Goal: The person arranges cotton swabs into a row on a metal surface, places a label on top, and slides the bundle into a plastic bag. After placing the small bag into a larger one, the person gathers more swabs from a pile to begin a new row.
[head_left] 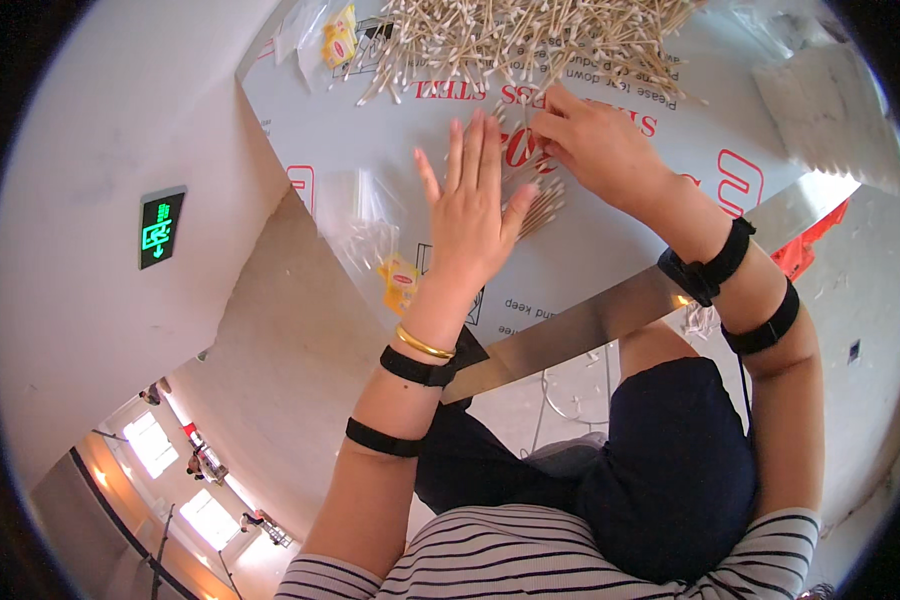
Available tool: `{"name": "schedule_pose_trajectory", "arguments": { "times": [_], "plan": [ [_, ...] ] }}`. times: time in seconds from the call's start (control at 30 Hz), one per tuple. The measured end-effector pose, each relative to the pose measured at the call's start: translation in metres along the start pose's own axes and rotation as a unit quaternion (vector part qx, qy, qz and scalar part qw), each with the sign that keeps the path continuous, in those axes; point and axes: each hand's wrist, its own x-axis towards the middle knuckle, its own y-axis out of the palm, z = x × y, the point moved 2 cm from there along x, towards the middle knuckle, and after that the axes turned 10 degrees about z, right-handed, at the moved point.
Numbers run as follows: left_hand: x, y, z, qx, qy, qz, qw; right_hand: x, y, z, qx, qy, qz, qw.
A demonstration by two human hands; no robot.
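My left hand [467, 205] lies flat with its fingers stretched and spread, over the grey printed sheet on the table. A small bunch of cotton swabs [542, 208] sits beside its thumb, partly covered by the hand. More swab tips show past its fingertips. To its right, my right hand [598, 150] is closed, thumb and fingers pinched together near some loose swabs; what is between the fingertips is too small to make out. Just beyond both hands spreads a large heap of cotton swabs [530, 45], lying in every direction.
A clear bag with a yellow label [400, 283] lies by my left wrist, and another yellow-labelled bag [338, 38] at the far left. White plastic packaging [825, 105] stands at the right. The table's metal edge [570, 335] runs before my knees. A green exit sign [161, 228] hangs on the left wall.
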Motion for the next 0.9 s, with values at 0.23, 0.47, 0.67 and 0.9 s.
{"name": "schedule_pose_trajectory", "arguments": {
  "times": [0.23,0.47,0.67,0.9],
  "plan": [
    [0.038,-0.007,0.005,-0.087,-0.02,-0.077,0.993,-0.004,-0.012,0.001,-0.088,0.007,0.003,0.996],
    [0.057,-0.005,0.005,-0.069,-0.029,-0.121,0.99,-0.01,-0.016,0.002,-0.126,0.007,-0.017,0.992],
    [0.037,-0.005,0.03,-0.114,0.028,-0.106,0.987,-0.011,0.002,0.008,-0.102,-0.005,-0.022,0.995],
    [0.015,-0.012,0.041,-0.109,0.072,-0.087,0.988,-0.016,0.005,0.011,-0.049,-0.006,-0.038,0.998]
  ]
}}
